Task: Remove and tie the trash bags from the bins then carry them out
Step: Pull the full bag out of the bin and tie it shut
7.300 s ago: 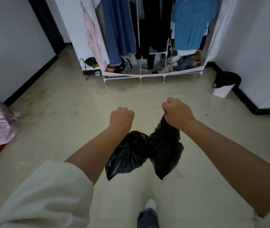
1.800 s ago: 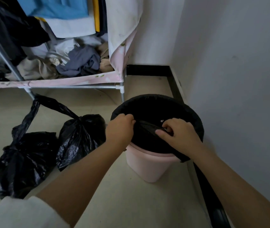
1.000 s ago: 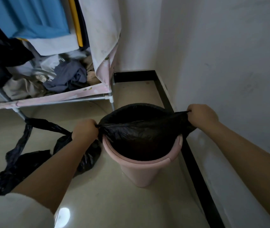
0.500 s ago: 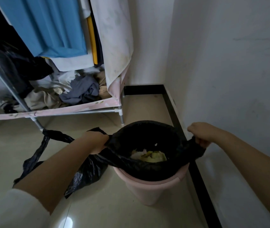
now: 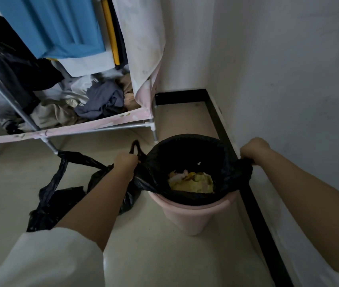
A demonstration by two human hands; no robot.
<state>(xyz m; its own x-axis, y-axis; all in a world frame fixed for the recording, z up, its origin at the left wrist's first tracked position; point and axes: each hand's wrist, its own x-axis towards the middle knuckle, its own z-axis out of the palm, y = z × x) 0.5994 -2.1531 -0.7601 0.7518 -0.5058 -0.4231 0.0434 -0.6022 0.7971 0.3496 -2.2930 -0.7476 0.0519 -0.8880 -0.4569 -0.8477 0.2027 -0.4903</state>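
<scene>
The person is standing over the pink bin [image 5: 193,216] in the corner, and both hands are working the black bag [image 5: 187,154] that lines it. The left hand [image 5: 126,162] is gripping the bag's edge on the bin's left side, fingers curled tight around a bunched handle. The right hand [image 5: 254,148] is doing the same on the bin's right side, against the wall [image 5: 298,79], fist clamped on the plastic. Between the two fists the bag's mouth is stretching wide open, its long axis running from hand to hand across the bin, with yellowish rubbish [image 5: 191,181] showing at the bottom.

The bag's body is hanging straight below the hands, and its lower part is sitting inside the bin, so by my reading the lift has to go straight up. Neither hand is nearer; they're sitting evenly either side of the rim. Once the bag clears the bin, I'd expect the two handles to be brought together over its middle for the knot.

Left of the bin, two tied black bags [image 5: 54,195] are lying on the floor [image 5: 154,255], under the left forearm. Behind the bin, a clothes rack [image 5: 94,129] is holding heaped garments.
</scene>
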